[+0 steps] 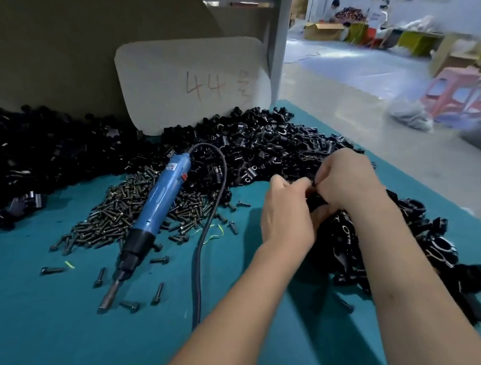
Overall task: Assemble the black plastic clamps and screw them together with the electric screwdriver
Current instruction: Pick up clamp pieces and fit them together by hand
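- The flat teal-covered worktable (35,324) fills the lower view, and both bare forearms reach across it from the bottom edge toward the right-hand heap.
- A wide heap of black plastic clamp parts (265,144) runs along the back of the table and down its right side, partly hidden behind the hands and the right forearm.
- A pale rounded cardboard sheet marked "44" (189,83) leans upright behind the heap, its lower edge touching the black parts.
- A mound of small dark metal screws (110,215) lies left of the hands; loose screws are scattered on the cloth in front of it.
- The blue electric screwdriver with a black nose (154,204) lies untouched on the screw mound, bit pointing toward the near edge, and its black cable (201,265) loops back and runs down the table beside the left forearm.
- The left hand (285,214) is raised over the heap's edge, back to the camera, fingers curled in and pinching a black clamp piece (314,198).
- The right hand (346,179) meets it from the right, fingers bent round the same piece; the hands touch, and most of the piece is hidden between them.
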The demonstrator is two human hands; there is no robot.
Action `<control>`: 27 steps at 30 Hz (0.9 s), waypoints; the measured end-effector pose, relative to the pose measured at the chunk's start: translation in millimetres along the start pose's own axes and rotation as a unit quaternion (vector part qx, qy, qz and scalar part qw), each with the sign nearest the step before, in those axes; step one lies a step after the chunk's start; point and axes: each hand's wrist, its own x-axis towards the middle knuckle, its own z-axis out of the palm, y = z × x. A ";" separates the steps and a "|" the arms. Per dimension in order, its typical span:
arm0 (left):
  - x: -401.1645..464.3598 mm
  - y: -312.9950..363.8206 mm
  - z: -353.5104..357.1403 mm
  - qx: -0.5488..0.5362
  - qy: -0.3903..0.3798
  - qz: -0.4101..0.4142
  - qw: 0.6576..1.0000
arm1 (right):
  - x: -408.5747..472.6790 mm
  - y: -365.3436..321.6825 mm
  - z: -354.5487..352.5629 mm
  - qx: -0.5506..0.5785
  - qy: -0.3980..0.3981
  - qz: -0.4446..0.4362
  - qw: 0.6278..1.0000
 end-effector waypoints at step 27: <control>28.5 -38.6 -75.4 -0.088 0.169 -0.128 0.973 | 21.2 -71.3 95.7 -0.005 -0.017 -0.100 0.995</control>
